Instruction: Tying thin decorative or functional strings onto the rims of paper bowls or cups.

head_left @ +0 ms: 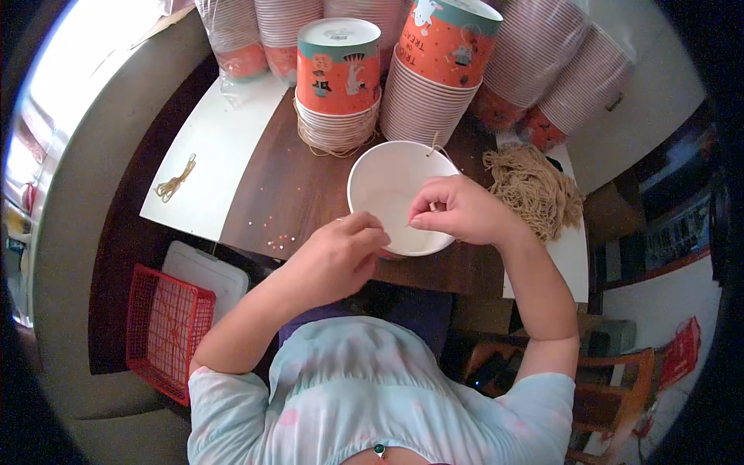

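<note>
A round paper bucket (387,182), white inside, stands with its mouth up on the brown table in front of me. A tan cord (436,147) passes through its far right rim. My left hand (345,252) is closed at the near left rim, its fingers curled over the edge and fingertips partly hidden. Over the bucket's mouth, my right hand (465,211) pinches thumb and forefinger together; a thin, pale strand, which looks like cord, shows at the tips. Past the right rim lies a heap of tan cords (535,190).
Two stacks of orange paper buckets (339,81) (442,58) stand behind, the left one wound with cord. More bagged stacks (535,54) line the back. A loose cord bundle (177,180) and tiny beads (275,240) lie left. A red basket (169,322) sits lower left.
</note>
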### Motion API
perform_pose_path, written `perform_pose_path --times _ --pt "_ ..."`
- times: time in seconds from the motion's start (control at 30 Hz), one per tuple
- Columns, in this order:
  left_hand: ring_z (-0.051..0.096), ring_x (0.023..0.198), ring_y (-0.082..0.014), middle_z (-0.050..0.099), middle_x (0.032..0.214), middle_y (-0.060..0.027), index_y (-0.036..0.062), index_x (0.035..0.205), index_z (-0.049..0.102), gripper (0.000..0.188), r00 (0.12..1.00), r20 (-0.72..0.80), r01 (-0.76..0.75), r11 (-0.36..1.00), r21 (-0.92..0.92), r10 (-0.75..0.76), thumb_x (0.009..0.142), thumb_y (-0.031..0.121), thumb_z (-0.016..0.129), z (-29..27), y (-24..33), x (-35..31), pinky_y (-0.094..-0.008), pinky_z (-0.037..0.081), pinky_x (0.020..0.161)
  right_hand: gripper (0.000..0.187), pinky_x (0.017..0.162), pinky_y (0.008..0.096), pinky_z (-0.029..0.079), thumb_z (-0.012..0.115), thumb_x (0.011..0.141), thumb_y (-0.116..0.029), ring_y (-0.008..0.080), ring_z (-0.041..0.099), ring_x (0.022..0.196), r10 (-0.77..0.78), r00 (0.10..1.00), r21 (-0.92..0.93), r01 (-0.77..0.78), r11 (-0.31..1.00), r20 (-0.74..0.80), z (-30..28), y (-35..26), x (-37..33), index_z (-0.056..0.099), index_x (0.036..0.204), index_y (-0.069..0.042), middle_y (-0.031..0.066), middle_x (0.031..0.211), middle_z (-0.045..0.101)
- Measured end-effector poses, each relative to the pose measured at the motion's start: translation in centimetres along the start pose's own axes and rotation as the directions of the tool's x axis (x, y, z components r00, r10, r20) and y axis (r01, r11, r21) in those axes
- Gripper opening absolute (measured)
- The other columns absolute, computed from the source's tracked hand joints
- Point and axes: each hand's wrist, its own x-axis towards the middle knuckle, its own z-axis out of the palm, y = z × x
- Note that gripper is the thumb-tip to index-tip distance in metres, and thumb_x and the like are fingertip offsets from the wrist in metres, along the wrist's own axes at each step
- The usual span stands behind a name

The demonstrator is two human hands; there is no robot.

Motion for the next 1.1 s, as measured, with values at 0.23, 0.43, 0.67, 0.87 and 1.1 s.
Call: perform_pose_path --times 0.23,0.43,0.67,0.87,1.1 --pt "0.060 0.079 -0.0324 0.058 0.086 -0.0148 -0.0005 0.096 0.057 0.026 0.999 -0.034 -0.024 0.997 -0.068 0.022 0.070 -0.005 0.057 -0.9 -1.6 1.4 -0.0365 0.051 0.070 0.012 0.069 0.0241 0.045 0.067 0.077 -0.012 0.0080 0.055 0.072 0.203 0.939 0.128 -0.246 0.961 0.276 1.4 0.0 1.7 0.066 0.084 -0.002 0.0010 0.076 0.063" --pt "0.060 0.077 -0.0302 0.058 0.085 -0.0142 0.0014 0.100 0.055 0.031 0.996 -0.043 -0.082 0.994 -0.079 0.079 0.069 -0.003 0.058 -0.9 -3.1 1.4 -0.0356 0.051 0.068 0.013 0.069 0.0239 0.044 0.068 0.078 -0.012 0.0073 0.055 0.073 0.229 0.936 0.206 -0.288 0.935 0.269 1.7 0.2 2.8 0.066 0.086 -0.002 0.0003 0.077 0.063" --pt "0.062 0.083 -0.0244 0.061 0.092 -0.0109 0.0034 0.104 0.056 0.033 0.999 -0.003 -0.053 0.990 -0.131 0.053 0.071 -0.003 0.060 -1.1 -3.6 1.2 -0.0330 0.050 0.075 0.011 0.068 0.0236 0.044 0.068 0.078 -0.011 0.0067 0.054 0.072 0.224 0.933 0.108 -0.263 0.959 0.283 1.9 0.3 3.7 0.066 0.084 -0.002 -0.0003 0.076 0.063" --pt "0.062 0.085 -0.0265 0.062 0.092 -0.0120 0.0034 0.101 0.057 0.031 0.991 -0.021 -0.131 0.987 -0.097 0.130 0.071 -0.001 0.059 -1.1 -4.0 1.1 -0.0344 0.050 0.076 0.011 0.069 0.0229 0.044 0.068 0.079 -0.010 0.0062 0.054 0.074 0.228 0.909 0.087 -0.274 0.958 0.347 2.0 0.0 4.1 0.066 0.086 -0.002 -0.0010 0.078 0.063" --pt "0.062 0.084 -0.0277 0.062 0.091 -0.0117 0.0029 0.102 0.057 0.032 0.987 -0.045 -0.161 0.979 -0.128 0.156 0.070 -0.001 0.058 -0.9 -4.1 1.3 -0.0348 0.050 0.075 0.012 0.071 0.0253 0.045 0.069 0.078 -0.011 0.0078 0.056 0.073 0.188 0.918 0.298 -0.299 0.907 0.349 2.8 1.2 4.2 0.068 0.087 -0.002 -0.0006 0.077 0.066"
